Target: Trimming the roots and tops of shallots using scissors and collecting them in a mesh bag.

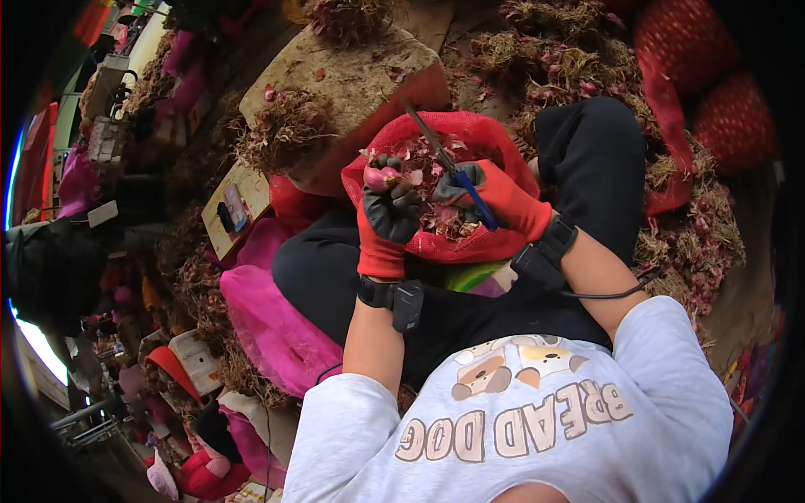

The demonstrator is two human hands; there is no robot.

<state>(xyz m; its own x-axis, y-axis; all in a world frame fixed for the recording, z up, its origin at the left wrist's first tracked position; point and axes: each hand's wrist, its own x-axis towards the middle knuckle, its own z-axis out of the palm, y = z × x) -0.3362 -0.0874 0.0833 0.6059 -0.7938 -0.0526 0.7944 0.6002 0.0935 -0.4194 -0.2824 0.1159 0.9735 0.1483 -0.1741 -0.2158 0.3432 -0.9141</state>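
The left hand, in a red and black glove, is closed around a small pink-red shallot, pinching it at the fingertips and holding it up over a red mesh bag. The right hand, in a matching glove, is closed on a knife with a blue handle; its thin blade slants up and to the left, past the shallot. Both hands hang just above the bag, which rests on the person's lap and holds loose red peelings. A black band sits on each of the 2 wrists. To the left of the lap lies a pink plastic bag. Beyond the bag stands a wooden block, with heaps of dry roots and shallots around it.
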